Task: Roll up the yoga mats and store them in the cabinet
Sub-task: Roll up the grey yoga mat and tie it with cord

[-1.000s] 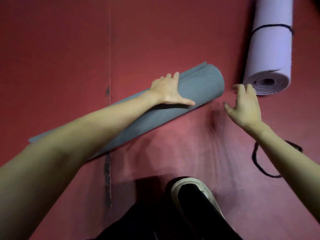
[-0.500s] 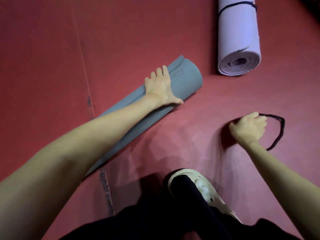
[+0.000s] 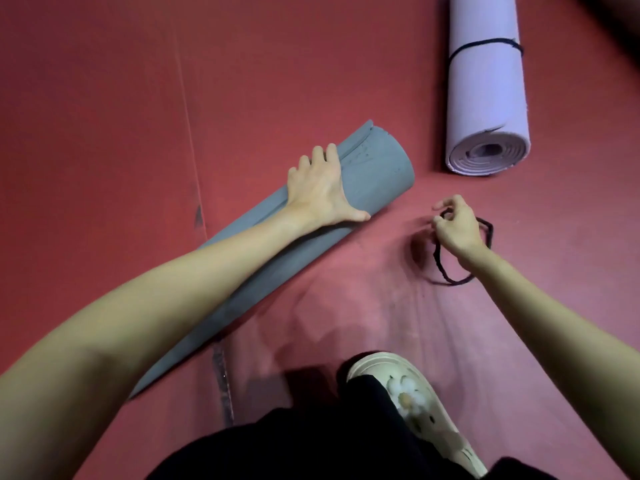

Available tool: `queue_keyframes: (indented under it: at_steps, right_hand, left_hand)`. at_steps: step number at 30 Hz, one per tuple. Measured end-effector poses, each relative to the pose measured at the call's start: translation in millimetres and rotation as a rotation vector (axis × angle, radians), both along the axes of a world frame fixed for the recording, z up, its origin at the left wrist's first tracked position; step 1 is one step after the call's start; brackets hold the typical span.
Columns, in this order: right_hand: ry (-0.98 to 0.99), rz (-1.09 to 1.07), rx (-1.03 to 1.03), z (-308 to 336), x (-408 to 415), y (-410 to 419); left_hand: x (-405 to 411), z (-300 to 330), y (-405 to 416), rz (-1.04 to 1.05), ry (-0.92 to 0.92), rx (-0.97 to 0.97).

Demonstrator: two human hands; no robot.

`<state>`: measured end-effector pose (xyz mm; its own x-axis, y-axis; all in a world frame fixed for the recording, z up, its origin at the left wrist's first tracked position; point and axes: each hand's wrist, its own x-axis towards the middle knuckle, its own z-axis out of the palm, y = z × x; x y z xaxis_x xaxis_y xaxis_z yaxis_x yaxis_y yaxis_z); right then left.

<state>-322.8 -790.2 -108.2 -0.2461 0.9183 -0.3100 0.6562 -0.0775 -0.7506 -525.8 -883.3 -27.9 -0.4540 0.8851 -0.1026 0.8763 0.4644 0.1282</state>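
Observation:
A grey rolled yoga mat (image 3: 377,171) lies diagonally on the red floor. My left hand (image 3: 320,188) rests flat on its right end, fingers straight over the loose flap. To the right, my right hand (image 3: 455,225) pinches a black cord loop (image 3: 446,273) and holds it just above the floor. A lilac rolled mat (image 3: 486,98) lies at the upper right, apart from both hands, with a black cord tied round it.
The red floor (image 3: 104,133) has a seam running down the left of the grey mat. My foot in a cream shoe with a flower (image 3: 415,400) stands at the bottom centre, below the hands.
My right hand dropped from beside the grey mat's end to the black cord on the floor and picked it up. The left hand stayed on the grey mat.

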Motion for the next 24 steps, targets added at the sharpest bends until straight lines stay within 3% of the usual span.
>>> queue_keyframes:
  at_steps: [7, 10, 13, 24]
  right_hand:
    - [0.555, -0.067, -0.499, 84.0, -99.4, 10.2]
    - [0.734, 0.002, -0.580, 118.0, -135.5, 4.2]
    - [0.849, 0.066, -0.556, 150.4, -165.0, -5.0]
    - [0.947, 0.325, -0.319, 286.1, -229.5, -29.7]
  left_hand:
    - [-27.1, 65.5, -32.6, 0.099, -0.010, 0.142]
    - [-43.1, 98.3, -47.1, 0.163, -0.027, 0.208]
    - [-61.1, 128.3, -61.2, 0.227, -0.048, 0.270]
    - [-94.6, 229.1, -98.8, 0.364, -0.061, 0.611]
